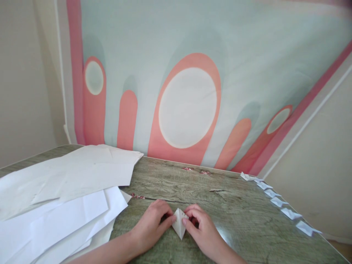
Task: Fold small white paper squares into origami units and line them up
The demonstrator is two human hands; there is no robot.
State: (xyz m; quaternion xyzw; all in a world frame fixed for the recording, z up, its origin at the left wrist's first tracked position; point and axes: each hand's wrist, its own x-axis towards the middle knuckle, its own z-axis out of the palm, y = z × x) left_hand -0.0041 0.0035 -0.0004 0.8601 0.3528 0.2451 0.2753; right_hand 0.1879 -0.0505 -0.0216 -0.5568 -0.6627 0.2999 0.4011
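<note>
A small piece of folded white paper (179, 224) is held between my two hands near the front of the table. It has a pointed, diamond-like shape with a crease down its middle. My left hand (152, 225) pinches its left side between thumb and fingers. On the opposite side, my right hand (202, 229) grips the right edge the same way, thumb in front. The fingertips behind the paper are partly hidden.
Loose white sheets (90, 168) and cut paper pieces (68, 216) overlap on the left of the wood-grain table (170, 183). Several small folded paper pieces (290, 213) line the right edge. Behind the table hangs a patterned cloth (143, 55).
</note>
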